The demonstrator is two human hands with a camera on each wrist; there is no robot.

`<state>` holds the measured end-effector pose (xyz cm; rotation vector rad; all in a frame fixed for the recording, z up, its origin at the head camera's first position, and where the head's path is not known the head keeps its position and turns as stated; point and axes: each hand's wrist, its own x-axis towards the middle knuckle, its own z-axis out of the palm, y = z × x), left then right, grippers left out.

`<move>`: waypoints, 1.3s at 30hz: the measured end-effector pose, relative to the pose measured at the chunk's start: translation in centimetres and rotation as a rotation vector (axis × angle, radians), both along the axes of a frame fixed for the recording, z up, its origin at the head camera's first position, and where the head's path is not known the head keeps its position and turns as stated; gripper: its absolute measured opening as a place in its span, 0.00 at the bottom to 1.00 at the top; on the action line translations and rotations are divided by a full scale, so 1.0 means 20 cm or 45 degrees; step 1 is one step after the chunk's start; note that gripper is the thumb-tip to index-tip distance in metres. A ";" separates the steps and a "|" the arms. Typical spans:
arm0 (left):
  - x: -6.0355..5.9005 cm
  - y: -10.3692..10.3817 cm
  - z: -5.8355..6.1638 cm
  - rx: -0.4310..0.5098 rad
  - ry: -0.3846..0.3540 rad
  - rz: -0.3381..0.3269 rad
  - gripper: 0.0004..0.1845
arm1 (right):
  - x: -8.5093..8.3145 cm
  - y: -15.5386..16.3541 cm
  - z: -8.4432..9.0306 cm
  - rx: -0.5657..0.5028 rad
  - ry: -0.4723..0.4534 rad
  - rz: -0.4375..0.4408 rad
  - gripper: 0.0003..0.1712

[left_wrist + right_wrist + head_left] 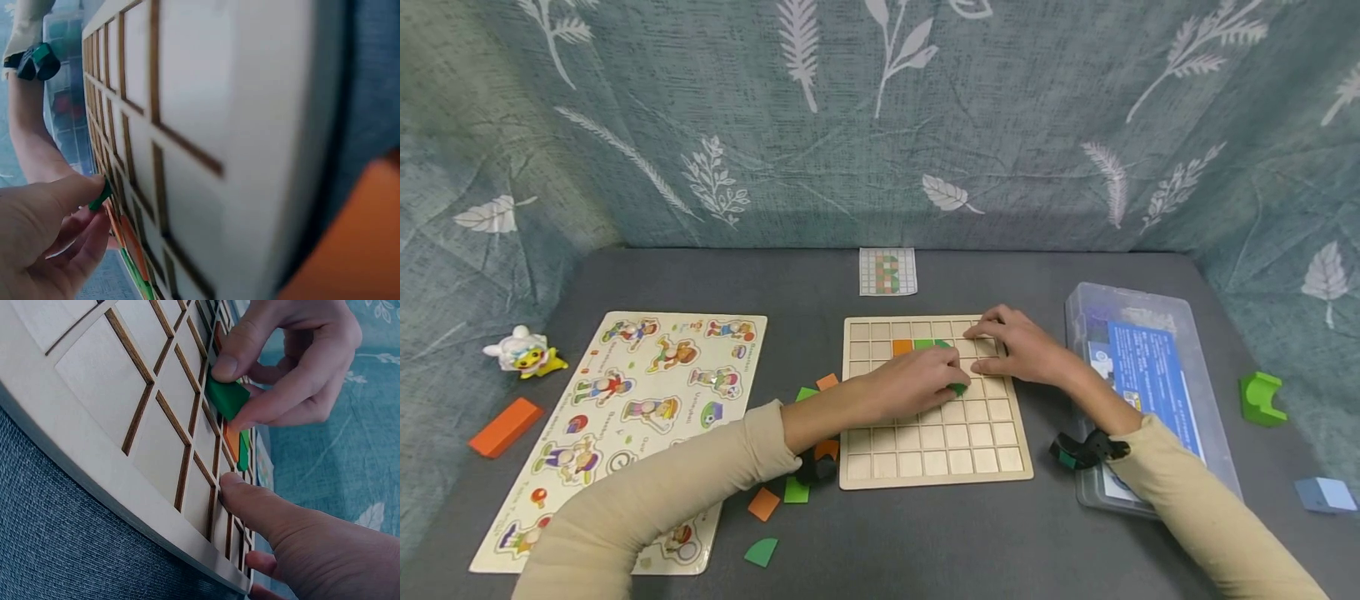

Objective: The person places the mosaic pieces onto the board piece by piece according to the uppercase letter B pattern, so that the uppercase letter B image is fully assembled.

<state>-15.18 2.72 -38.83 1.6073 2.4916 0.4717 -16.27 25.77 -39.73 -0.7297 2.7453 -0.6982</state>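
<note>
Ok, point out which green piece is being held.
The dark green piece that the left hand pinches over the wooden grid board; the other green pieces are unheld, on the board or the tabletop.

We pinch a green piece (958,388) in our left grip (917,385), gridded wooden board (951,438) beneath, our right grip (1028,348) across its right edge, picture puzzle (647,387), plastic box (1197,383)

Creased beige sleeves (692,477) and black wrist cameras (1088,450), the right one green-patched
</note>
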 end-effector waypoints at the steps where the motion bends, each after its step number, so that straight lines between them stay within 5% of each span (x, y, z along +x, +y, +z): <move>1: 0.01 0.00 0.00 0.002 0.017 0.023 0.04 | 0.00 0.00 0.00 -0.004 -0.003 -0.001 0.26; 9: 0.05 -0.01 0.00 -0.050 0.213 0.159 0.11 | 0.00 0.00 0.00 -0.014 0.002 0.002 0.26; 18: 0.09 0.01 0.01 -0.139 0.328 0.256 0.13 | 0.00 0.00 0.00 -0.010 0.008 0.002 0.26; 23: 0.11 0.02 0.00 -0.120 0.331 0.289 0.14 | 0.00 0.00 -0.01 -0.008 0.009 0.001 0.25; 26: 0.11 -0.01 0.01 -0.121 0.242 0.321 0.12 | 0.01 -0.01 -0.01 -0.004 0.006 0.003 0.25; 31: 0.15 -0.18 0.05 -0.066 0.063 0.358 0.08 | 0.01 -0.02 0.00 0.004 -0.014 -0.004 0.26; 39: 0.25 -0.68 0.05 0.056 0.055 0.561 0.11 | 0.00 0.00 0.00 -0.001 -0.031 -0.011 0.26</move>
